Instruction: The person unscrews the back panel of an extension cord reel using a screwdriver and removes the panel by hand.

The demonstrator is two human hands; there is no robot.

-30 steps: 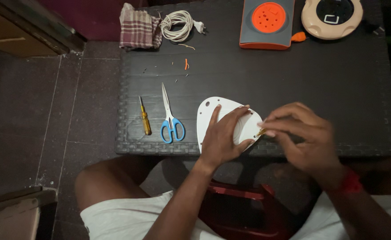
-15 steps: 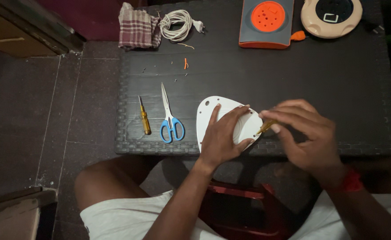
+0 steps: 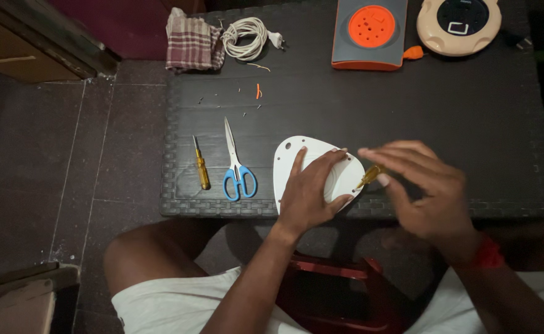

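Change: since the earlier frames the right hand (image 3: 430, 198) has spread its fingers wider; the left hand (image 3: 312, 192) stays put.
Left hand: fingers splayed flat, pressing the white plate (image 3: 290, 162) on the table's (image 3: 457, 117) near edge.
Right hand: thumb and fingertips pinch a small yellow-handled screwdriver (image 3: 371, 175), its tip at the plate's 3 o'clock edge.
Nearby: blue-handled scissors (image 3: 237, 167) and a second yellow screwdriver (image 3: 200, 163) lie at the plate's 9 o'clock.

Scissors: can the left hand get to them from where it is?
Probably yes. The scissors lie just beside the left hand, which presses on the white plate; bare table between, nothing blocking.
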